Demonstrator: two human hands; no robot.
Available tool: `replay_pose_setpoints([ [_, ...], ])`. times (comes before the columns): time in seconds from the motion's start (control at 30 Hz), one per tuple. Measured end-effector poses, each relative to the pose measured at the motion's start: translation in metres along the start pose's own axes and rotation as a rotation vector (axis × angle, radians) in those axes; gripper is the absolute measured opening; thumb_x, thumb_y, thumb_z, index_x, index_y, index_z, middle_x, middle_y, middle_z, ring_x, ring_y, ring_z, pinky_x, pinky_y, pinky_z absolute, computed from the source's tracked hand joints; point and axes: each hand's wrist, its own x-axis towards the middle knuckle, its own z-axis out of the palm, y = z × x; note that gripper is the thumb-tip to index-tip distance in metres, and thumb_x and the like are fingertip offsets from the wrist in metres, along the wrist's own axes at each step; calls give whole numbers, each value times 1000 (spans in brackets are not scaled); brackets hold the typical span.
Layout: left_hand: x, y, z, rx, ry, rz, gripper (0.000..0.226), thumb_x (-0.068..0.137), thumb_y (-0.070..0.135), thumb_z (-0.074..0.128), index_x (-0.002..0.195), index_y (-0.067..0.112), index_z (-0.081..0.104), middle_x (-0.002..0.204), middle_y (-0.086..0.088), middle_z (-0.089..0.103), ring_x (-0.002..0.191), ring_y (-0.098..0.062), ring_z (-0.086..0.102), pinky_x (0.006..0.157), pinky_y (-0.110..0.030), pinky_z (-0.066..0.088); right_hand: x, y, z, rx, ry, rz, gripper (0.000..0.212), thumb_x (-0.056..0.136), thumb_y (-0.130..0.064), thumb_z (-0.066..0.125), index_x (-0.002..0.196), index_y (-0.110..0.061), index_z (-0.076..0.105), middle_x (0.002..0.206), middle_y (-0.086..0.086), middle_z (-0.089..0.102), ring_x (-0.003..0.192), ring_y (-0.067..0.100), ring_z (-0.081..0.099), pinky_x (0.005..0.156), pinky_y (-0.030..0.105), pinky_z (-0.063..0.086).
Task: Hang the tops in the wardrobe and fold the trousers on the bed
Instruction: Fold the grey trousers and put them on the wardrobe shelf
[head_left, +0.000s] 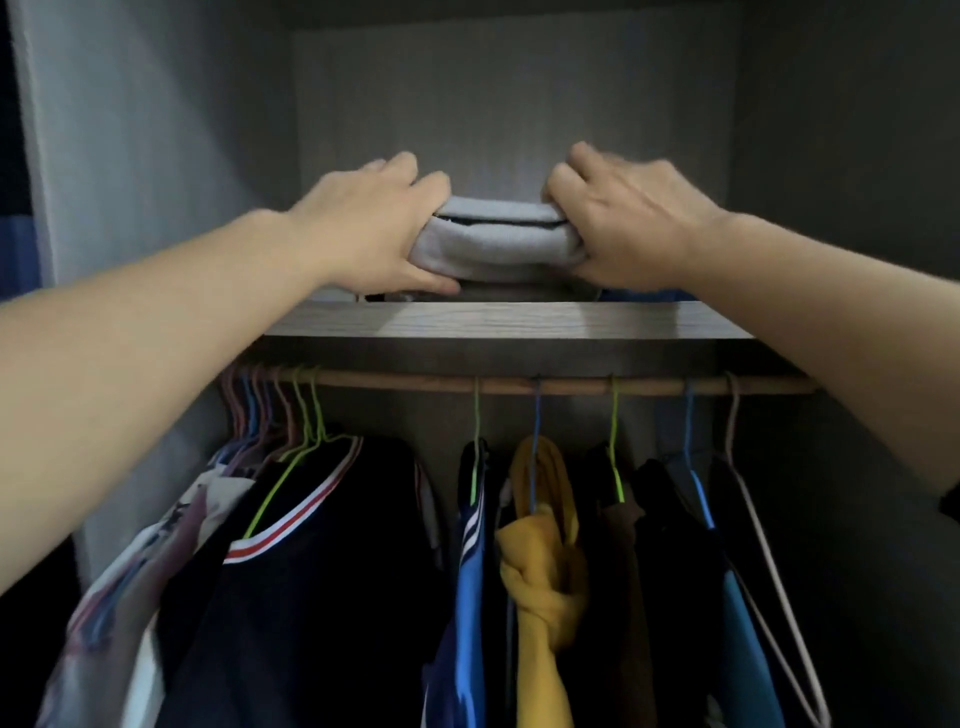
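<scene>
Left hand (374, 228) and right hand (634, 218) each clasp an end of the folded grey garment (496, 244) between them, just above the shelf (493, 319); best lowered level, fold intact, both ends released together.

Wardrobe (857, 130): fills nearly the whole view, seen from the front with its inside open; grey wood-grain boards
Back panel (509, 93): plain grey with faint vertical grain, above the shelf
Left side panel (156, 130): paler than the rest, catching the most light
Shelf (519, 319): horizontal board across the full width, front edge facing the camera, a pale patch of light left of its middle
Rail (561, 385): wooden rod just below the shelf, running side to side
Lower compartment (883, 571): dim, right corner nearly black
Left edge (15, 249): a blue and dark strip beyond the wardrobe, too blurred to identify
</scene>
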Motion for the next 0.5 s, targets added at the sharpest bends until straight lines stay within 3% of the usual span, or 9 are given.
replay_pose_setpoints([
  [0.1,17,-8,16,-158,-372,-92,54,77,69,47,97,24,26,105,-7,32,106,-30,40,84,-42,41,17,2,18,205,-280,21,59,79,-53,67,123,-20,44,114,7,46,96,28,52,75,38,43],
  [0.17,33,-11,27,-230,-529,-152,51,80,59,39,108,17,28,114,-12,31,124,-38,35,98,-47,37,28,9,22,318,-425,66,63,76,-50,70,127,-25,43,112,1,44,96,22,48,80,35,40],
  [0.27,53,-20,41,-220,-580,-114,37,92,41,49,115,17,32,108,-7,31,114,-37,42,97,-46,39,42,16,32,340,-512,87,63,79,-42,72,133,-30,43,113,-3,44,102,20,49,83,34,39],
  [0.37,66,-29,64,-188,-621,-33,26,94,30,56,112,18,43,113,-8,48,104,-31,50,94,-43,44,54,17,47,283,-628,81,65,82,-43,75,139,-30,45,118,-6,50,106,18,51,92,35,42],
  [0.5,80,-34,100,-148,-701,1,28,100,20,48,128,16,51,127,-8,57,115,-28,53,100,-41,42,73,9,80,351,-889,166,59,91,-29,67,145,-29,45,138,1,55,119,19,52,106,38,41],
])
